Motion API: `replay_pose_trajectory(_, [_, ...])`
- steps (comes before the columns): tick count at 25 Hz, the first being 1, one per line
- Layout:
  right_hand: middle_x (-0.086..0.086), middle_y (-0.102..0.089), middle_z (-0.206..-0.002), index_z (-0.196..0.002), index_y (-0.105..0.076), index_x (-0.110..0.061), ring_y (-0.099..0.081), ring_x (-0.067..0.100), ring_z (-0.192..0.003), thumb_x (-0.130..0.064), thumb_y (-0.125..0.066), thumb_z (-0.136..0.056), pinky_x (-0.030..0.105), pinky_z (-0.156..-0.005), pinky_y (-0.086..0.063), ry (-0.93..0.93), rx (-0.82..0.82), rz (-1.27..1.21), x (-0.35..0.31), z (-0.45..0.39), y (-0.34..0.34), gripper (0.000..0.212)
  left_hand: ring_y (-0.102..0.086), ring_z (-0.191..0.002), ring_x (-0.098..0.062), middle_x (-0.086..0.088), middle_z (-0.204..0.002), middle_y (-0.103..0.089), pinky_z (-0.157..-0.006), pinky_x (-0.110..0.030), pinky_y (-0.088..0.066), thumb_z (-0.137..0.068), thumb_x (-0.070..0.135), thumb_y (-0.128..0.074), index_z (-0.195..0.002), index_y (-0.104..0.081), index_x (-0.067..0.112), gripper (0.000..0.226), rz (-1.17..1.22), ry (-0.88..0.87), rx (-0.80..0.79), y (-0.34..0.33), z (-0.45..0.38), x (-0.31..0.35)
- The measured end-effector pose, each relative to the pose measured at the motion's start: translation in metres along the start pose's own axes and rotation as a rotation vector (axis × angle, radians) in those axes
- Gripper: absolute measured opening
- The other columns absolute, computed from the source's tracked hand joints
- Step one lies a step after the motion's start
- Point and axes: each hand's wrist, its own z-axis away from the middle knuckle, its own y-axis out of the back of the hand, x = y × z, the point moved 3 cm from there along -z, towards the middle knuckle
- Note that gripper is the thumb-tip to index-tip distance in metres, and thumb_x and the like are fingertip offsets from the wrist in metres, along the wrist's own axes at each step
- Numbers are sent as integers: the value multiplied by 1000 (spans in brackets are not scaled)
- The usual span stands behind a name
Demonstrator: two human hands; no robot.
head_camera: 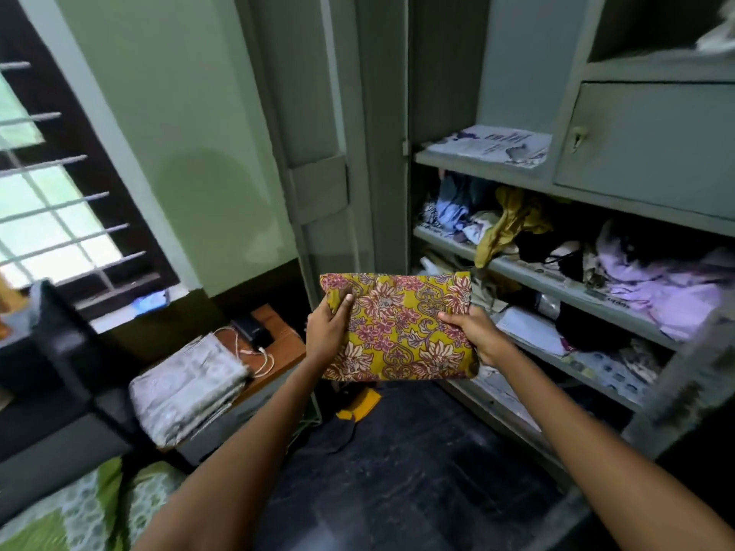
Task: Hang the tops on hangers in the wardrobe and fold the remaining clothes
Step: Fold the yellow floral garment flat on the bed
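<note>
I hold a folded mustard cloth with a red and cream flower print [401,328] flat in front of me, just left of the open grey wardrobe [525,272]. My left hand [326,332] grips its left edge with the thumb on top. My right hand [475,332] grips its right edge. The wardrobe shelves hold loose crumpled clothes: a mustard piece [505,224], lilac pieces [660,288] and blue pieces [457,204].
A folded grey patterned cloth [187,387] lies on a wooden side table [274,344] with a white cable. The wardrobe door [318,153] stands open at centre. A barred window [51,216] is at left, a green bedsheet [59,518] at bottom left, a dark floor [397,471] below.
</note>
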Motion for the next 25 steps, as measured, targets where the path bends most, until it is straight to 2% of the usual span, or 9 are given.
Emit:
replay_pose_trajectory(3, [13, -67, -105, -107, -57, -10, -65, 25, -87, -12, -65, -86, 35, -76, -53, 32, 52, -6, -20, -49, 10, 23, -67, -83, -21, -3, -87, -69, -78, -47, -54, -91, 43, -54, -86, -62, 29, 17, 15, -32, -37, -24, -62, 2])
replay_pose_trajectory(6, [14, -67, -107, -116, -55, -7, -65, 28, -92, -13, -67, -84, 40, -83, -53, 53, 110, -44, -46, -114, 27, 35, -67, -84, -22, -4, -87, -69, -80, -46, -54, -92, 39, -54, -81, -61, 29, 16, 16, -71, -87, -60, -141, 14])
replay_pose_trajectory(10, [13, -66, -104, -116, -54, -7, -65, 25, -86, -10, -65, -86, 33, -71, -54, 71, 130, -88, -85, -184, 53, 32, -67, -82, -24, -8, -85, -69, -79, -44, -54, -94, 36, -52, -86, -62, 14, 26, 12, -112, -184, -108, -229, 34])
replay_pose_trajectory(13, [12, -67, -103, -108, -56, -10, -66, 24, -85, -11, -65, -86, 35, -73, -54, 89, 150, -82, -125, -238, 78, 24, -68, -75, -19, -5, -79, -68, -72, -35, -56, -95, 32, -52, -81, -60, 20, 21, 78, -102, -220, -148, -292, 55])
replay_pose_trajectory(16, [10, -68, -97, -109, -56, -9, -66, 22, -83, -12, -65, -86, 32, -68, -53, 105, 194, -69, -157, -282, 102, 25, -64, -60, -4, 0, -75, -65, -57, -17, -52, -96, 26, -52, -86, -60, 17, 16, 118, -101, -256, -185, -350, 73])
replay_pose_trajectory(18, [12, -69, -97, -111, -57, -8, -66, 24, -84, -11, -65, -85, 32, -67, -53, 102, 218, -85, -174, -311, 115, 27, -63, -69, -7, 0, -82, -66, -61, -17, -51, -95, 25, -54, -96, -61, 14, 13, 136, -101, -282, -209, -390, 80])
replay_pose_trajectory(21, [15, -70, -92, -103, -59, -8, -67, 28, -81, -8, -63, -86, 40, -73, -55, 92, 263, -132, -202, -362, 135, 18, -65, -83, -20, -6, -97, -67, -76, -31, -54, -92, 27, -58, -110, -58, 10, 25, 171, -50, -357, -250, -460, 94])
replay_pose_trajectory(23, [12, -72, -79, -95, -59, -10, -69, 26, -70, -8, -62, -87, 40, -71, -57, 106, 309, -152, -220, -397, 149, 9, -65, -86, -25, -8, -97, -68, -82, -37, -54, -90, 30, -60, -104, -60, 11, 25, 150, -36, -407, -281, -512, 102])
replay_pose_trajectory(25, [9, -72, -70, -95, -59, -9, -69, 23, -61, -9, -62, -87, 38, -65, -58, 105, 354, -183, -239, -431, 165, 9, -63, -83, -24, -8, -87, -67, -82, -34, -50, -90, 25, -58, -87, -61, 13, 13, 165, -27, -469, -312, -558, 116])
